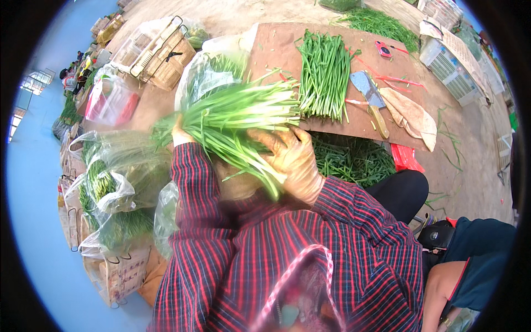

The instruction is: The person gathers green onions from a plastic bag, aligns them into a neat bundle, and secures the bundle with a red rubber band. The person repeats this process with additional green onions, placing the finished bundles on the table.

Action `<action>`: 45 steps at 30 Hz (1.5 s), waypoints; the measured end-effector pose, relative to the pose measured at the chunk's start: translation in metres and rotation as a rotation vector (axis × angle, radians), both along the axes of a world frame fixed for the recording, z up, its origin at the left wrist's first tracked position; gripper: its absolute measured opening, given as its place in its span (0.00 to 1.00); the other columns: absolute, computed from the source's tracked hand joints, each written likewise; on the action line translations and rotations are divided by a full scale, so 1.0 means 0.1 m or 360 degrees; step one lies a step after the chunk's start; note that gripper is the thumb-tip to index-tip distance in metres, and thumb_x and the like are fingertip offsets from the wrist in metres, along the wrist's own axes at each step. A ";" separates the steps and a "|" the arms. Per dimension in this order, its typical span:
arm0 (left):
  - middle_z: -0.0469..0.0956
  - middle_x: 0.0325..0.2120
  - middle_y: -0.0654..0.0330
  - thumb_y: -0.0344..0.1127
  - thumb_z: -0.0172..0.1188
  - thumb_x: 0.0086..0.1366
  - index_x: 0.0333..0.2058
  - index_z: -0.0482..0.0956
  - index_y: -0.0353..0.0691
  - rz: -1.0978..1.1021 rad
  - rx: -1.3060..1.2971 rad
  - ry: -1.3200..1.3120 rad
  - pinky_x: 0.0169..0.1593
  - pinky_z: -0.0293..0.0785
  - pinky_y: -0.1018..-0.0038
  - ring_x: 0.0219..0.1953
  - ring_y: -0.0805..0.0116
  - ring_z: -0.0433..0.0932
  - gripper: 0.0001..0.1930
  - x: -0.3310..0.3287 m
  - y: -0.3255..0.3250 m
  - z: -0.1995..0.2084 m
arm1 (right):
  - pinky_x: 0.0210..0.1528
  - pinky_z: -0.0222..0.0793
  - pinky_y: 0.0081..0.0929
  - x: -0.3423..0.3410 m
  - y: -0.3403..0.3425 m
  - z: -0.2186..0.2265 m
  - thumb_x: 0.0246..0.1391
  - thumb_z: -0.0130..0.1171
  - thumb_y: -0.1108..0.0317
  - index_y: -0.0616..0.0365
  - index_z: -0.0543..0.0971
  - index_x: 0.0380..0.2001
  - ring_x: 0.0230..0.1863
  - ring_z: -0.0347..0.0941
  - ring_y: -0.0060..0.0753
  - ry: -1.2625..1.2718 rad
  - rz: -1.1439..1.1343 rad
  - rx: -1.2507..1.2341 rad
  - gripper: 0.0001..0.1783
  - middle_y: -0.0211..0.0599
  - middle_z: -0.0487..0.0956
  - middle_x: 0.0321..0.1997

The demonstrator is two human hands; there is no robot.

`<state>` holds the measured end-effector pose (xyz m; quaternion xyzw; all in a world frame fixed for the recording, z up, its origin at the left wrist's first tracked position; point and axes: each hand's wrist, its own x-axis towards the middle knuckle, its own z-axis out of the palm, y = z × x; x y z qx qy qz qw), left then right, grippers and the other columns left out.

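A loose bunch of garlic chives (243, 108), long green leaves with pale stalk ends, lies across the space before me. My left hand (180, 131) is closed around its leafy end; leaves hide most of the fingers. My right hand (293, 157), in what looks like a thin tan glove, has its bent fingers on the pale stalk ends. Several stalks slant down below the bunch, past the right palm. On the brown board (276, 47) a neat pile of chives (325, 74) lies beside a broad-bladed knife (369, 97) with a wooden handle.
A tan cloth (406, 113), red ties (395, 80) and a small red device (383, 48) share the board. Chive scraps (351, 157) fill the space below it. Plastic bags of greens (119, 177) and a basket (160, 58) stand left. Someone's leg (478, 243) is at right.
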<state>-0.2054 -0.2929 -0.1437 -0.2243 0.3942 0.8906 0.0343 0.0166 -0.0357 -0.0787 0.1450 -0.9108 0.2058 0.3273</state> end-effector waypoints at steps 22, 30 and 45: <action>0.79 0.53 0.49 0.46 0.61 0.66 0.54 0.77 0.40 -0.0146 0.0175 0.0057 0.60 0.72 0.45 0.54 0.47 0.77 0.22 -0.06 -0.17 -0.16 | 0.64 0.65 0.43 -0.15 0.35 -0.04 0.47 0.72 0.54 0.53 0.80 0.52 0.60 0.71 0.42 -0.0628 0.0293 -0.0869 0.29 0.37 0.79 0.55; 0.82 0.46 0.55 0.45 0.63 0.67 0.49 0.80 0.43 -0.0240 0.0583 0.0269 0.55 0.77 0.52 0.48 0.56 0.80 0.17 0.06 -0.29 -0.22 | 0.62 0.63 0.42 -0.14 -0.02 -0.18 0.43 0.69 0.68 0.51 0.82 0.46 0.53 0.75 0.47 -0.0443 0.0204 -0.1169 0.22 0.40 0.82 0.48; 0.81 0.42 0.57 0.40 0.62 0.67 0.47 0.82 0.41 -0.0426 0.1037 0.0479 0.54 0.75 0.58 0.46 0.61 0.79 0.13 0.07 -0.19 -0.20 | 0.67 0.63 0.41 0.25 0.76 0.11 0.56 0.68 0.60 0.58 0.79 0.55 0.64 0.69 0.45 -0.1184 0.0629 -0.1094 0.25 0.46 0.76 0.60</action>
